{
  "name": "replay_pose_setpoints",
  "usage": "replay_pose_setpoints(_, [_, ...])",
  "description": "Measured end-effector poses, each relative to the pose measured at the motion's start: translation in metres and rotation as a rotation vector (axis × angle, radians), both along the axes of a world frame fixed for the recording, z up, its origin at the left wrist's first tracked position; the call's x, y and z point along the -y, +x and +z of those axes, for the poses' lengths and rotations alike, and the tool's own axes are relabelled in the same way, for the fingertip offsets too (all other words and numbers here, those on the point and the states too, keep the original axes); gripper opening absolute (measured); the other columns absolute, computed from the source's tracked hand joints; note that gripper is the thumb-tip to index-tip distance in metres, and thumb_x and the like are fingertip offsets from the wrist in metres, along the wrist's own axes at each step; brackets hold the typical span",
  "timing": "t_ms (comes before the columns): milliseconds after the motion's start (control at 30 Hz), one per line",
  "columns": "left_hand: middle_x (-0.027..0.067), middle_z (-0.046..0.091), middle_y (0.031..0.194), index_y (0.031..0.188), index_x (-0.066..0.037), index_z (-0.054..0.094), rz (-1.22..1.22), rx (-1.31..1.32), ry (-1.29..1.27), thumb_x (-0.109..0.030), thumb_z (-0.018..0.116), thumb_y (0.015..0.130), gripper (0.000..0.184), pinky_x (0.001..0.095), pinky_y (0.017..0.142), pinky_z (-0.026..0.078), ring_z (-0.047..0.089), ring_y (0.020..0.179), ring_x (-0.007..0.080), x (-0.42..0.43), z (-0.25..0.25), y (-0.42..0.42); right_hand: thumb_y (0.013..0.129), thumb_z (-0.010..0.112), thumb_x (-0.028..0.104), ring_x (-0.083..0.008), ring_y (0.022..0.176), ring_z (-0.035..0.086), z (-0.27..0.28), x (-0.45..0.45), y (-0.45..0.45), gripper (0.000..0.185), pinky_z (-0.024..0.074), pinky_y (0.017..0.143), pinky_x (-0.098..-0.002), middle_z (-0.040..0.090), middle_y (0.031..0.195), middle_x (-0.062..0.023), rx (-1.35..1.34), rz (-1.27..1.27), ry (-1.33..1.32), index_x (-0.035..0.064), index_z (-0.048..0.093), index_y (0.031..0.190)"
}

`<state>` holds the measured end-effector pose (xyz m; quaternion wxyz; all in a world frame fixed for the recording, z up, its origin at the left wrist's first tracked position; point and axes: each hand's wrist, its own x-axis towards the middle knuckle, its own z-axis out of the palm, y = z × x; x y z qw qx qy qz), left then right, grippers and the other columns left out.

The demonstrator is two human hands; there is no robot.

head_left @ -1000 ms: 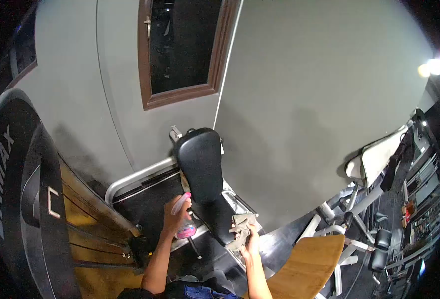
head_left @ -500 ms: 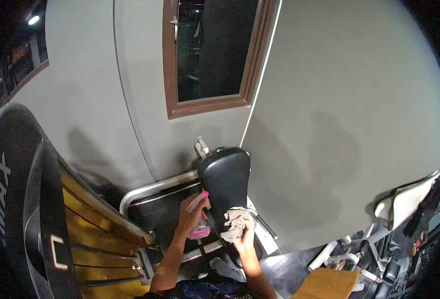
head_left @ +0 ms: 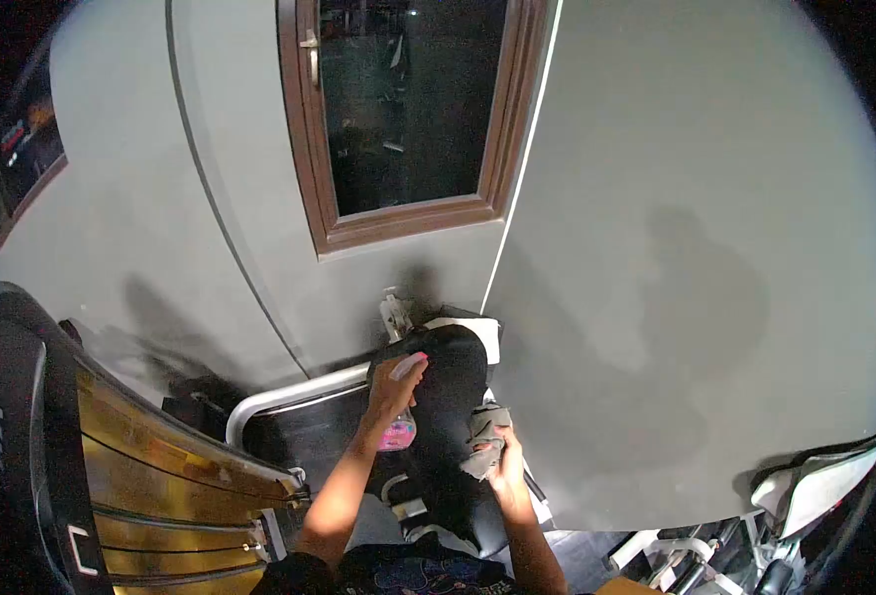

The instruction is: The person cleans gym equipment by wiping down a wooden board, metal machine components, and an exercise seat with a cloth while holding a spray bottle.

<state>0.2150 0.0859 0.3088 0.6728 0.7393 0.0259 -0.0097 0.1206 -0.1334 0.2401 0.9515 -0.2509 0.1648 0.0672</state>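
Observation:
My left hand (head_left: pixel 388 399) is wrapped round the neck of a spray bottle (head_left: pixel 398 434). The bottle is clear with a pink label, and its white trigger head has a pink nozzle pointing to the upper right. In my right hand (head_left: pixel 505 464) is a crumpled grey cloth (head_left: pixel 487 436), bunched between thumb and fingers. Both hands are over a black padded bench (head_left: pixel 453 372), the left at its left side and the right by its right edge. Part of the bottle is hidden behind my fingers.
A bent metal frame tube (head_left: pixel 294 394) runs left of the bench. A machine with a yellow panel (head_left: pixel 170 466) stands at the left. Ahead is a grey wall (head_left: pixel 636 297) with a brown-framed window (head_left: pixel 413 119). More gym equipment (head_left: pixel 696 555) fills the lower right.
My left hand has moved up and slightly right with the spray bottle, over the pad. The right hand and cloth have shifted a little rightward. The camera view has tilted and shifted too.

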Motion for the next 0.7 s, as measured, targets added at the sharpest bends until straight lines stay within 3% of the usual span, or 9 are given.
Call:
replay_pose_setpoints(233, [0.0056,0.06,0.07,0.086,0.001,0.066,0.006,-0.065,-0.041,-0.035,0.066,0.088,0.036,0.0284,0.04,0.045,0.055,0.044,0.0136,0.011,-0.015,0.037,0.085,0.052,0.008,-0.0174,0.076,0.053,0.009,0.021,0.024,0.038,0.0489,0.057,-0.0243,0.053,0.11,-0.0102,-0.007,-0.009,-0.094,0.0113,0.049,0.122])
replay_pose_setpoints(333, [0.0056,0.06,0.07,0.089,0.001,0.066,-0.01,-0.074,-0.036,-0.036,0.066,0.087,0.036,0.028,0.039,0.046,0.055,0.044,0.0138,0.016,-0.018,0.046,0.084,0.052,0.009,-0.018,0.076,0.054,0.015,0.028,0.033,0.036,0.0487,0.057,-0.0267,0.054,0.105,-0.0097,-0.009,-0.009,0.025,0.0121,0.051,0.12])
replay_pose_setpoints(433, [0.0057,0.06,0.071,0.092,0.001,0.066,-0.015,-0.148,-0.018,-0.035,0.067,0.087,0.037,0.0284,0.04,0.047,0.056,0.045,0.014,0.018,-0.024,0.053,0.088,0.058,0.021,-0.0178,0.075,0.054,0.015,0.034,0.03,0.028,0.0478,0.056,-0.0283,0.057,0.099,-0.0084,-0.04,0.002,0.094,0.0131,0.053,0.115])
replay_pose_setpoints(500, [0.006,0.06,0.071,0.095,0.001,0.067,-0.075,-0.178,-0.038,-0.035,0.066,0.087,0.037,0.0285,0.04,0.048,0.057,0.047,0.0146,0.018,-0.02,0.06,0.091,0.062,0.03,-0.0193,0.078,0.058,0.011,0.037,0.029,0.032,0.048,0.054,-0.0297,0.059,0.1,-0.0072,-0.077,0.018,0.053,0.0109,0.054,0.116])
replay_pose_setpoints(533, [0.006,0.06,0.071,0.095,0.001,0.067,-0.093,-0.179,-0.039,-0.035,0.066,0.087,0.037,0.0285,0.04,0.048,0.057,0.047,0.0146,0.018,-0.022,0.065,0.091,0.063,0.04,-0.0192,0.077,0.059,0.007,0.033,0.028,0.037,0.0474,0.052,-0.0289,0.06,0.098,-0.0055,-0.106,-0.028,-0.052,0.0132,0.054,0.115])
replay_pose_setpoints(700, [0.0073,0.061,0.072,0.1,0.001,0.068,-0.152,-0.201,-0.015,-0.035,0.064,0.088,0.039,0.0292,0.042,0.049,0.06,0.05,0.0163,0.016,-0.027,0.087,0.089,0.066,0.032,-0.0176,0.077,0.06,0.007,0.029,0.025,0.036,0.0476,0.053,-0.0284,0.062,0.096,-0.0043,-0.14,-0.101,-0.261,0.0156,0.053,0.118])
